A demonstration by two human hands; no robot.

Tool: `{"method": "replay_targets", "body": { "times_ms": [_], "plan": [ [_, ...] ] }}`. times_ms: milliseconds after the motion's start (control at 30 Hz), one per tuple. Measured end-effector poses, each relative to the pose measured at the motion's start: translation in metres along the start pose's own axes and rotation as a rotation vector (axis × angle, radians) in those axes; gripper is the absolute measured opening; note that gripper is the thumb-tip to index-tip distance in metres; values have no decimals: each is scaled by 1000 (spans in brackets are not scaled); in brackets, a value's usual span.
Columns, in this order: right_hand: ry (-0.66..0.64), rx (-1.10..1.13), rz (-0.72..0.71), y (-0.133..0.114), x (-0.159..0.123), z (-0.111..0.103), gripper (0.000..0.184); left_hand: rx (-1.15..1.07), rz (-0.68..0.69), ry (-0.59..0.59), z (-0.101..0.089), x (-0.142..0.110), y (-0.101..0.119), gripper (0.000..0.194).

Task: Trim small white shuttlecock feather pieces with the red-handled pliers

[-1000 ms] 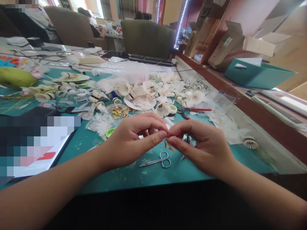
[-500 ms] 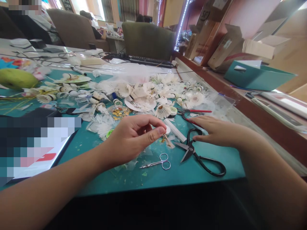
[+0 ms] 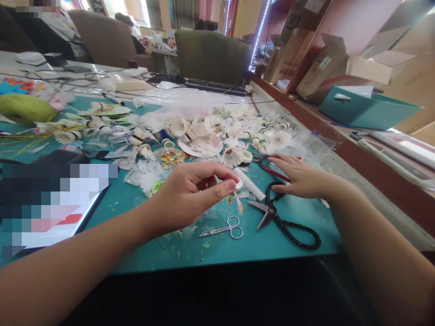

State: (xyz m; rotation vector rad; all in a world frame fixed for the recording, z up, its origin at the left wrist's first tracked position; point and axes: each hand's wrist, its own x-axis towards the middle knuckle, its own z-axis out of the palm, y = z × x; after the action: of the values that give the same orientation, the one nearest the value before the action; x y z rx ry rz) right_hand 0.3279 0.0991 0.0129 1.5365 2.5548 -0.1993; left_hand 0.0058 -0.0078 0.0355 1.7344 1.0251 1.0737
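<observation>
My left hand (image 3: 192, 194) hovers over the teal cutting mat (image 3: 210, 249), its thumb and index fingertips close together. Whether they pinch anything tiny I cannot tell. Just below those fingertips, a small feather (image 3: 239, 203) lies on the mat. My right hand (image 3: 301, 179) rests flat with spread fingers, empty, beside red-handled pliers (image 3: 275, 170) and just above black-handled shears (image 3: 275, 217). Small silver scissors (image 3: 227, 228) lie below my left hand. Beyond it is a heap of white feather shuttlecocks (image 3: 231, 156) around a white plate (image 3: 200, 147).
Gold sequins in a clear bag (image 3: 169, 157) sit near my left hand. Loose feathers cover the mat's far half. A keyboard (image 3: 215, 86) and chair (image 3: 212, 56) stand beyond. A teal box (image 3: 363, 108) sits on a brown ledge (image 3: 374, 174) to the right.
My hands have come apart. My right hand has moved rightward and farther up the mat, uncovering the black shears. My left hand has barely moved, and the small feather now lies on the mat.
</observation>
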Motion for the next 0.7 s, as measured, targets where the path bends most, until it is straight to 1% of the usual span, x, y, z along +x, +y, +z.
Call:
{"method": "replay_targets", "body": {
  "times_ms": [100, 267, 367, 500, 700],
  "plan": [
    [2, 5, 12, 9, 3, 4, 104, -22, -20, -10, 1, 0, 0, 19],
    [56, 17, 34, 19, 7, 6, 108, -46, -20, -39, 0, -1, -2, 19],
    [71, 38, 16, 23, 9, 6, 103, -43, -22, -40, 0, -1, -2, 21],
    [86, 81, -10, 24, 8, 6, 89, -50, -40, -36, 2, 0, -1, 22],
    [99, 118, -10, 28, 9, 6, 90, -24, -14, -11, 2, -1, -4, 21]
  ]
}}
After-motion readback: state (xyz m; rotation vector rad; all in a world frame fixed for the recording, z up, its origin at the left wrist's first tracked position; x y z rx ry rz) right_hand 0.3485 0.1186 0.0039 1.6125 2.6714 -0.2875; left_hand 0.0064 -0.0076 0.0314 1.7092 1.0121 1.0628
